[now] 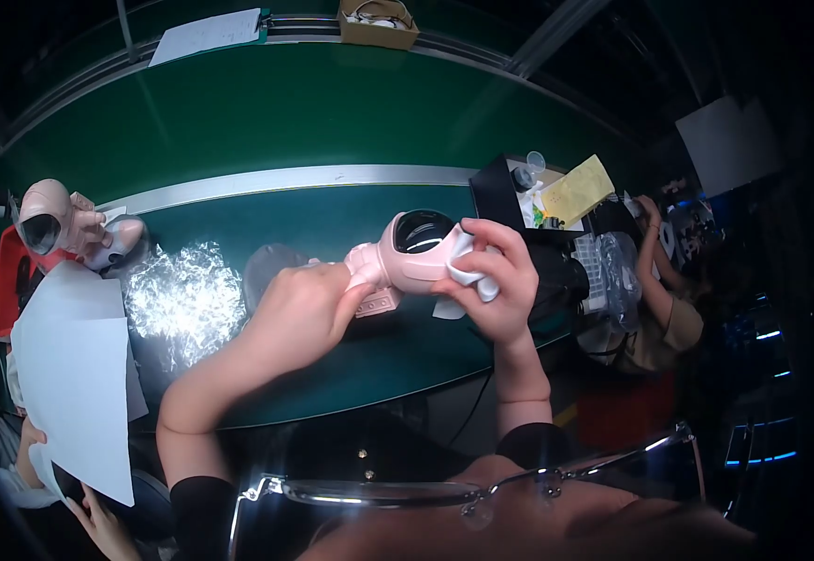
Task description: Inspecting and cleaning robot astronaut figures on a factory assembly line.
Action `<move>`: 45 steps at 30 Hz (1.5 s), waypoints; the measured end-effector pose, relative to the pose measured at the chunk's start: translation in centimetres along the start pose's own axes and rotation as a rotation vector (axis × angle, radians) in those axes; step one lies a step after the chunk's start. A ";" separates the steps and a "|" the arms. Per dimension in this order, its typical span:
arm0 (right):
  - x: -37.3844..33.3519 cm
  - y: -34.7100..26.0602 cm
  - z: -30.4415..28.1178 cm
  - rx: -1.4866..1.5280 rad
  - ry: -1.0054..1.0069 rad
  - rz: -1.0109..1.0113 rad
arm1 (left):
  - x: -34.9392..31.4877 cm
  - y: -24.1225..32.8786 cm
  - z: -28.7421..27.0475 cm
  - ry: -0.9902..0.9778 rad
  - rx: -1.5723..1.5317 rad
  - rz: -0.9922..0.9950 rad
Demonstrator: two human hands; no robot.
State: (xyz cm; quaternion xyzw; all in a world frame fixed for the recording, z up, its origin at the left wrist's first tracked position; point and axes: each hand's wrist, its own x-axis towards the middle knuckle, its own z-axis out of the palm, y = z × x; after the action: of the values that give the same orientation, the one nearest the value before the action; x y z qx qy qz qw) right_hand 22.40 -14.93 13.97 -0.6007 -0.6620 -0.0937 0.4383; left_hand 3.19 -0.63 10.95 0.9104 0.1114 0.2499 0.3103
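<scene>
A pink astronaut figure (416, 266) with a glossy black visor lies sideways above the green table, held between both hands. My left hand (306, 304) is closed round its body near the legs. In my right hand (500, 276) is a bunched white cloth (470, 262), pinched by the fingers and pressed to the top of the figure's head. Part of the figure's body is hidden behind my left hand, where a translucent rounded piece (271, 269) shows beyond the wrist.
Crumpled clear plastic wrap (187, 299) lies left on the table (323, 397). Another pink astronaut figure (56, 220) stands beside a red bin (9, 266). A black box (493, 198) with a yellow sponge-like block (577, 192) stands right. Other people's hands (650, 213) work at both sides; white sheets (75, 374) hang left.
</scene>
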 end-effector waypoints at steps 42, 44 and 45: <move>-9.2 3.9 8.1 0.254 -0.064 0.527 | 12.5 -30.7 -8.0 1.080 -0.035 -0.297; -9.6 4.1 7.5 0.236 -0.092 0.578 | 12.8 -28.7 -6.9 0.974 0.099 -0.458; -9.7 4.2 7.4 0.237 -0.092 0.573 | 13.3 -28.5 -6.6 0.962 0.112 -0.451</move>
State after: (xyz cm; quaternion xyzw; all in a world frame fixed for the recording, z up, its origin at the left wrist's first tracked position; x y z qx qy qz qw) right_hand 21.61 -15.94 1.07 -0.7112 -0.4912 0.1386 0.4833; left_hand 9.69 29.80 2.96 0.6615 0.4472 0.5599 0.2212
